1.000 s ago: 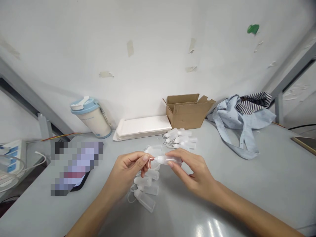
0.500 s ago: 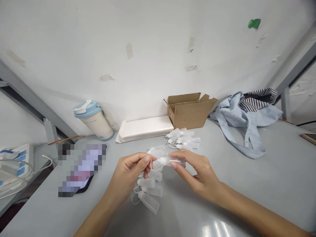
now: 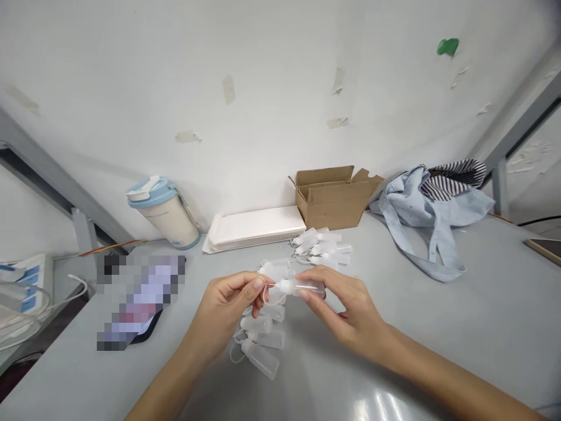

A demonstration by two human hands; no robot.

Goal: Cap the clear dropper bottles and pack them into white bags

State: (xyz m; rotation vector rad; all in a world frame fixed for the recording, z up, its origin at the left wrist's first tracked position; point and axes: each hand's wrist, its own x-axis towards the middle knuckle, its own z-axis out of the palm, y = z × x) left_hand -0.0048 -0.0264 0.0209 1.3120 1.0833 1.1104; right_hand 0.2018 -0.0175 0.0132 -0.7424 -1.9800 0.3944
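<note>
A small translucent needle-tip squeeze bottle (image 3: 307,287) lies sideways between the thumb and fingers of my right hand (image 3: 346,304), its nozzle pointing left. My left hand (image 3: 234,301) pinches at the thin metal tip, where the bottle's tethered cap sits mostly hidden by the fingertips. A white strap loops down from those fingers toward the bottle's neck. Below and behind my hands lie several similar bottles (image 3: 262,358), partly covered by the hands. Another cluster of these bottles (image 3: 331,248) rests farther back, in front of the cardboard box.
An open cardboard box (image 3: 335,207) and a flat white package (image 3: 258,228) stand against the wall. At left are a tumbler (image 3: 169,216), a blurred-out phone (image 3: 146,304) and a power strip (image 3: 33,283). A light-blue cloth bag (image 3: 421,222) lies at right.
The view has shifted slightly, so everything sits a little farther left. Both hands keep the same hold at the bottle and its tip.
</note>
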